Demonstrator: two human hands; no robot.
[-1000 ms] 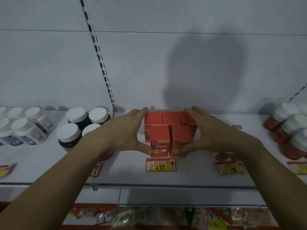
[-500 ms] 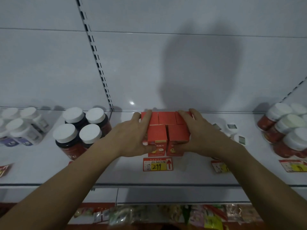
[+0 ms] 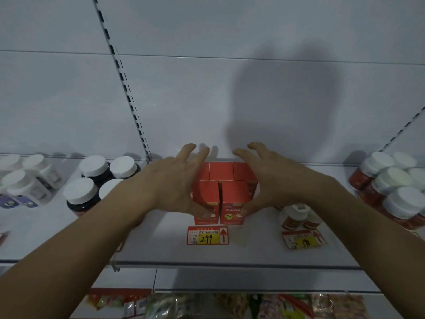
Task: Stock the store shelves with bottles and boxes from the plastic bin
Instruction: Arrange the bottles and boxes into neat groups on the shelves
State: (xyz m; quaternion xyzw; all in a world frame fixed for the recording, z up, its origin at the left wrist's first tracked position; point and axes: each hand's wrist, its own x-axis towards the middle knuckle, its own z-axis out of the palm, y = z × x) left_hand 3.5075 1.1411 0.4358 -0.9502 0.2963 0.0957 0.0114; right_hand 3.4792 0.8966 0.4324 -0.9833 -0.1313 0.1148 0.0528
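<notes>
The red boxes (image 3: 226, 187) stand in a tight cluster at the middle of the white shelf (image 3: 161, 240), three in the back row against the rear panel and two in front, just behind the 299 price tag (image 3: 207, 235) near the front edge. Your left hand (image 3: 174, 185) flanks the cluster's left side and your right hand (image 3: 269, 180) its right, both with fingers spread and relaxed, thumbs low against the front boxes' faces, gripping nothing. To the left stand dark jars with white lids (image 3: 96, 180), further left pale bottles (image 3: 25, 180). Right of the boxes sit small white-capped bottles (image 3: 296, 215) behind another price tag (image 3: 303, 239), and red jars (image 3: 391, 192) fill the shelf's right end.
</notes>
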